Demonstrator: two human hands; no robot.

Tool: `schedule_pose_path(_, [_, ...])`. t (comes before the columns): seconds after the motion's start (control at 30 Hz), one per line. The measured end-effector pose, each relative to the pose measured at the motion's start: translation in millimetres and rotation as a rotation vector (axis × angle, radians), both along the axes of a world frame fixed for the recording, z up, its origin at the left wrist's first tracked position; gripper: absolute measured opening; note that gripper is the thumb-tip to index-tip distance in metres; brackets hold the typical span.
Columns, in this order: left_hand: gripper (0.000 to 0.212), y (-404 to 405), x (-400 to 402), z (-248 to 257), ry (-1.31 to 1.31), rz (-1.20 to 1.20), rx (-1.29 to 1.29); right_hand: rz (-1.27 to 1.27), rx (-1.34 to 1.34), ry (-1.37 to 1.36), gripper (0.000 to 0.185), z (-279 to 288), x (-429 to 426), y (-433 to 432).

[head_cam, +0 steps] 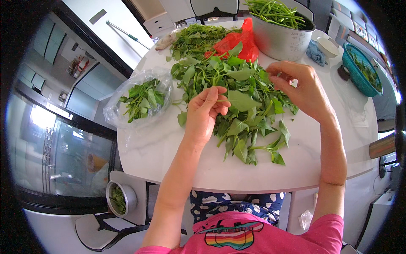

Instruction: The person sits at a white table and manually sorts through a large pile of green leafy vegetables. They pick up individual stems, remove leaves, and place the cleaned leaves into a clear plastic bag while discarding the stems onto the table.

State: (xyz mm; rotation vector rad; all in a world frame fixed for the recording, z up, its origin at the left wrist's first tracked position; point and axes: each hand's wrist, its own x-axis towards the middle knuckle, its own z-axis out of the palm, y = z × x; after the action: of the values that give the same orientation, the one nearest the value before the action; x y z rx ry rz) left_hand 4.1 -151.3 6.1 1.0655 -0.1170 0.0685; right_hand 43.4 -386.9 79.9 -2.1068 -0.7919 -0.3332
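My left hand (206, 111) is raised over a large heap of leafy greens (247, 123), with its thumb and fingers closed on a leafy green stem. A broad leaf (243, 101) extends to the right from those fingers. At the heap's right edge, my right hand (295, 82) hovers with bent fingers, thumb and forefinger close together. Whether anything is between its fingertips is hard to see. Left of the heap, a clear plastic bag (111, 108) lies spread out with a bunch of greens (146, 100) on it.
A metal pot (276, 41) of green stems (279, 14) stands at the back, beside a red plastic bag (247, 43). More greens (199, 39) lie behind. On the right are a blue cloth (315, 54), a white bowl (327, 47) and a teal basket (358, 74). A metal bowl (130, 198) sits on a chair.
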Motion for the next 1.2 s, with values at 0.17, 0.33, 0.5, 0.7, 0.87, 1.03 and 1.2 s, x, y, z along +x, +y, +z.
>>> schedule_pose_path(0.17, [0.027, 6, 0, -6, 0.061, -0.289, -0.06, 0.226, 0.103, -0.135, 0.039, 0, -4, 12])
schedule_pose_path(0.33, [0.027, -2, -7, 0, 0.12, -0.305, -0.012, 0.33, 0.131, -0.154, 0.035, 1, -12, 16])
schedule_pose_path(0.5, [0.029, 1, -4, -3, 0.077, -0.451, 0.032, 0.32, 0.079, -0.198, 0.026, 2, -7, 11])
schedule_pose_path(0.7, [0.031, -1, -11, -5, 0.055, -0.484, 0.149, 0.232, 0.274, 0.278, 0.018, 1, -15, 14])
schedule_pose_path(0.87, [0.03, -3, -13, -2, 0.072, -0.594, 0.186, 0.262, 0.331, 0.231, 0.019, -3, -13, 15])
schedule_pose_path(1.03, [0.031, -2, -19, 5, 0.077, -0.641, 0.165, 0.282, 0.37, 0.285, 0.021, 3, -13, 15])
schedule_pose_path(1.2, [0.031, 3, -18, 0, 0.056, -0.669, 0.073, 0.236, 0.321, 0.298, 0.022, 1, -4, 8])
